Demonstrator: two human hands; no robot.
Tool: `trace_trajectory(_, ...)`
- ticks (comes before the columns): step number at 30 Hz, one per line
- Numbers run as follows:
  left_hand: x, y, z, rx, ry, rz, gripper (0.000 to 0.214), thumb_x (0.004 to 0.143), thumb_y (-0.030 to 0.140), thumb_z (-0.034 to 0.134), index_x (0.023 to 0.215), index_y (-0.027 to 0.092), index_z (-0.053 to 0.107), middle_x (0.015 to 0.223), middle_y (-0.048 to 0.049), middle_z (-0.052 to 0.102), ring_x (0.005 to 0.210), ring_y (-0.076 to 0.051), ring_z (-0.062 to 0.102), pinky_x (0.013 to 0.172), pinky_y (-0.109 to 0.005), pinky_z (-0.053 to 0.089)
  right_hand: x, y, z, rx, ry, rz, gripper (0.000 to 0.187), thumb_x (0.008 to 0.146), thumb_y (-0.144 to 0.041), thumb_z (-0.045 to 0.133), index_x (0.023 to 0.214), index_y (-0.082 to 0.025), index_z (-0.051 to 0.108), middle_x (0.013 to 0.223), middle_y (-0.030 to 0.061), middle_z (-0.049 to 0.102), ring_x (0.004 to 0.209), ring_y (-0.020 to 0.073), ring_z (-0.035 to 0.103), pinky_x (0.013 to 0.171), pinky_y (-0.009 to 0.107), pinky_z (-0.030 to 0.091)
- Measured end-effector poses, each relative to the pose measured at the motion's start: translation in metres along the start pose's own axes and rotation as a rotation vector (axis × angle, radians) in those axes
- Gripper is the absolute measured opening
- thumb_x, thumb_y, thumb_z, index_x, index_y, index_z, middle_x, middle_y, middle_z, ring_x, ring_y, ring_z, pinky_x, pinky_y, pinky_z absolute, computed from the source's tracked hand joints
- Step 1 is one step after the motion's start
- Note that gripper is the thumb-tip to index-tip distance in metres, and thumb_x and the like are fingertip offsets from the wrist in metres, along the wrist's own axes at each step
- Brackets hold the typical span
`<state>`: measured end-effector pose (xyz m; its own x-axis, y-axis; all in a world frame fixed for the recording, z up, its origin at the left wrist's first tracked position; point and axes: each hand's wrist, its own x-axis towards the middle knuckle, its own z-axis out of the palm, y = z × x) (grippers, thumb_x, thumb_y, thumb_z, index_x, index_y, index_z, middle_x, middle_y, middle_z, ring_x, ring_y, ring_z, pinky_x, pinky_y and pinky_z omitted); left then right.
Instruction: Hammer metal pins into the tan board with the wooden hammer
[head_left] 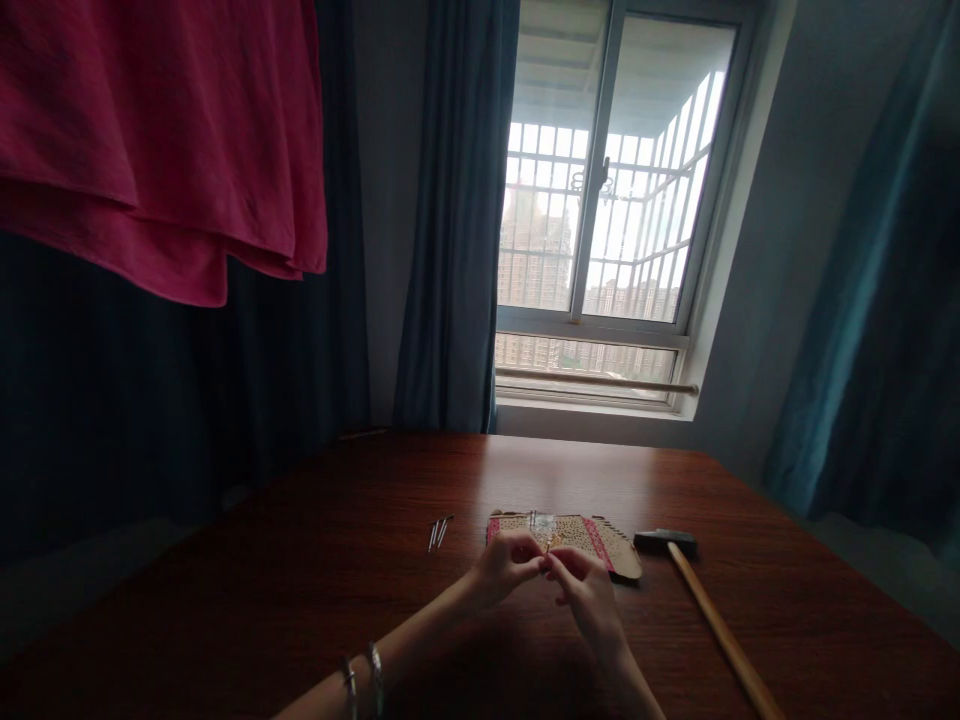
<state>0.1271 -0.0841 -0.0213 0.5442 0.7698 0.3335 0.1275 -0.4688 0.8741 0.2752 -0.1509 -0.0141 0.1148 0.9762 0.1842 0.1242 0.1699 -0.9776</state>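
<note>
Cardboard [579, 533] lies behind left fingers [527, 571] and right fingers [557, 567], pinched around something tiny [547, 549].

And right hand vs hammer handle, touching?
Apart. The head view plainly shows bare wood-grain tabletop between the right hand and the hammer handle.

The window [596, 215] glares above the dim table [360, 550].

Head view from above, behind hands [510, 562]; faces forward over nearby table [337, 545] toward farther window [637, 220].
</note>
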Motion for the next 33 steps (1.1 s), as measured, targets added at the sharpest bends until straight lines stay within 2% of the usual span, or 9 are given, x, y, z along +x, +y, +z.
trace_trajectory(3,0.007,0.000,-0.007,0.066,0.050,0.005,0.027,0.073,0.039,0.060,0.074,0.012,0.067,0.074,-0.0067,0.064,0.069,-0.015,0.057,0.062,-0.024,0.043,0.014,-0.004,-0.002,-0.054,-0.021,-0.109,0.039,0.073,-0.051,0.055,0.080,-0.015,0.067,0.069,0.0061,0.067,0.066,0.0202,0.061,0.047,0.024,0.046)
trace_trajectory(6,0.019,-0.005,-0.017,0.112,0.133,-0.040,0.027,0.074,0.038,0.058,0.078,0.013,0.067,0.074,-0.0055,0.065,0.070,-0.016,0.057,0.064,-0.025,0.044,0.039,0.000,-0.007,-0.185,0.035,-0.228,0.041,0.076,-0.051,0.050,0.080,-0.014,0.067,0.068,0.0061,0.067,0.065,0.0195,0.061,0.055,0.027,0.048)
trace_trajectory(9,0.037,-0.018,-0.027,0.066,0.259,-0.131,0.026,0.073,0.032,0.055,0.088,0.013,0.065,0.083,-0.0061,0.066,0.077,-0.017,0.059,0.069,-0.026,0.045,0.068,0.009,-0.011,-0.275,0.076,-0.253,0.040,0.075,-0.051,0.049,0.079,-0.015,0.067,0.068,0.0060,0.067,0.065,0.0203,0.062,0.058,0.029,0.048)
trace_trajectory(11,0.049,-0.029,-0.031,0.030,0.295,-0.163,0.027,0.071,0.024,0.054,0.094,0.013,0.063,0.088,-0.0071,0.065,0.083,-0.018,0.059,0.073,-0.027,0.046,0.083,0.016,-0.012,-0.300,0.073,-0.267,0.036,0.074,-0.049,0.051,0.077,-0.017,0.067,0.070,0.0057,0.068,0.067,0.0205,0.062,0.063,0.030,0.048)
trace_trajectory(15,0.070,-0.048,-0.028,-0.040,0.283,-0.168,0.040,0.064,0.013,0.052,0.104,0.013,0.060,0.091,-0.0086,0.062,0.087,-0.018,0.057,0.073,-0.027,0.047,0.099,0.030,-0.008,-0.338,0.066,-0.302,0.028,0.074,-0.041,0.051,0.076,-0.019,0.068,0.075,0.0055,0.070,0.072,0.0201,0.062,0.070,0.030,0.047)
trace_trajectory(21,0.087,-0.066,-0.020,-0.233,0.196,-0.153,0.054,0.058,0.008,0.049,0.112,0.013,0.052,0.095,-0.0088,0.058,0.089,-0.018,0.056,0.075,-0.028,0.045,0.105,0.049,-0.004,-0.359,0.051,-0.318,0.026,0.077,-0.033,0.047,0.083,-0.019,0.068,0.081,0.0059,0.070,0.072,0.0196,0.062,0.068,0.030,0.047)
trace_trajectory(26,0.088,-0.078,-0.017,-0.325,0.130,-0.137,0.056,0.059,0.009,0.049,0.115,0.013,0.049,0.094,-0.0081,0.058,0.089,-0.018,0.056,0.070,-0.027,0.045,0.106,0.053,-0.005,-0.374,0.034,-0.319,0.025,0.077,-0.033,0.048,0.083,-0.019,0.068,0.078,0.0048,0.070,0.069,0.0185,0.062,0.063,0.027,0.046)
trace_trajectory(33,0.083,-0.077,-0.014,-0.249,0.121,-0.102,0.049,0.064,0.015,0.055,0.113,0.015,0.051,0.092,-0.0062,0.060,0.090,-0.018,0.056,0.078,-0.030,0.044,0.101,0.051,-0.005,-0.408,-0.002,-0.334,0.022,0.078,-0.030,0.047,0.081,-0.019,0.067,0.076,0.0036,0.067,0.063,0.0153,0.061,0.061,0.024,0.045)
